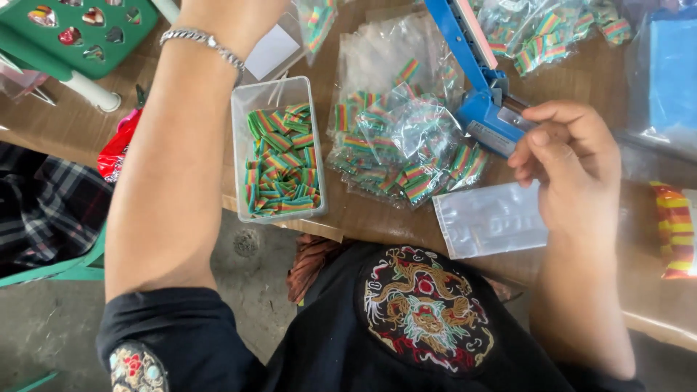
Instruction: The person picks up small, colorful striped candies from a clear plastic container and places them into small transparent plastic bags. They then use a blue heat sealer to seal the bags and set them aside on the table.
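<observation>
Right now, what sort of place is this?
Probably a small home or workshop candy-packing station: a clear tub of rainbow strip candies, a pile of filled little bags, and a blue heat sealer on a wooden table.

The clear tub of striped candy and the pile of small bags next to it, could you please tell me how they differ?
The tub is a rigid, open rectangular box; the bags are soft plastic pouches. In the tub the candy lies loose in one mass; in the bags it is split into small portions. The tub overhangs the table's edge; the bags lie heaped further in. Both hold rainbow-striped strips.
</observation>
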